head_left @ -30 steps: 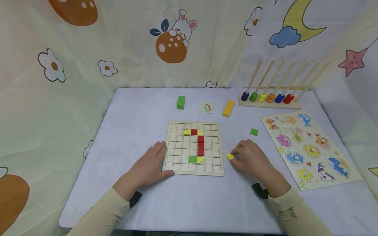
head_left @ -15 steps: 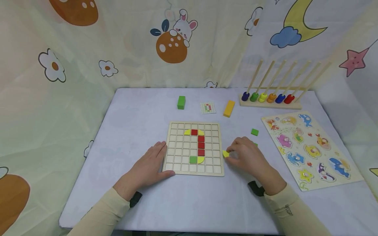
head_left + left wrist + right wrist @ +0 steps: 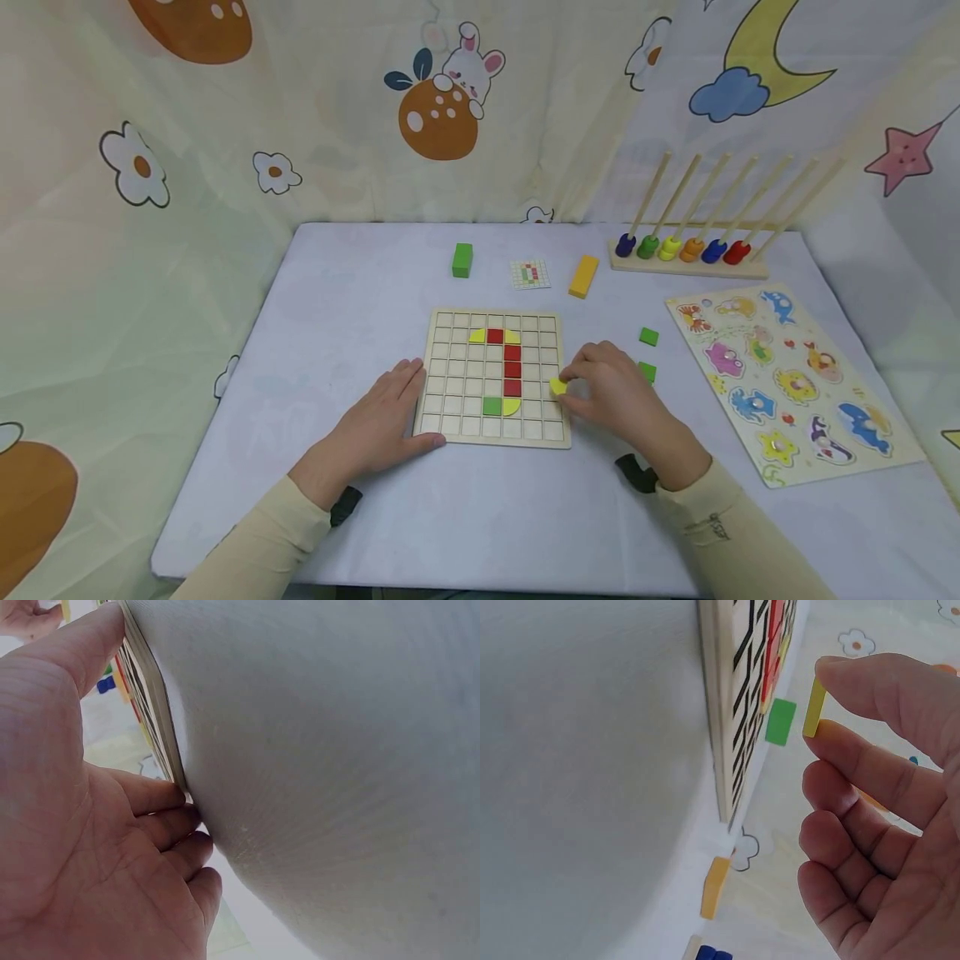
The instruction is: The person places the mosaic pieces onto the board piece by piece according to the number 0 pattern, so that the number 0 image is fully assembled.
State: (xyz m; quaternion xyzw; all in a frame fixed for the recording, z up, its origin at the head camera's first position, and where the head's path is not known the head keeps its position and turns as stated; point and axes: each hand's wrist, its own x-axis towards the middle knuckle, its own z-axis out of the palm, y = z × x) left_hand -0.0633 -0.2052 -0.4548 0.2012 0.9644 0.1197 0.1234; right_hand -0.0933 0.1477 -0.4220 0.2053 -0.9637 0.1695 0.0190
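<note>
One square, pale wooden board (image 3: 454, 367) ruled into a grid lies on a white-covered table (image 3: 360, 283). The left hand (image 3: 375, 421) touches the board's left edge, its grip released and its fingers extended. The right hand (image 3: 618, 392) pinches a small, flat yellow piece (image 3: 557, 387) between thumb and forefinger; this piece is held apart from the board, appearing over its right border in the head view. Within the grid, four square red tiles (image 3: 512, 370), three curved yellow tiles (image 3: 512, 407) and one square green tile (image 3: 492, 406) are set. Two loose square green tiles (image 3: 648, 337) lie near the right hand. Beyond the board, a small grid-printed white card (image 3: 530, 274) lies between a green rectangular block (image 3: 462, 260) and an orange-yellow rectangular block (image 3: 583, 277).
</note>
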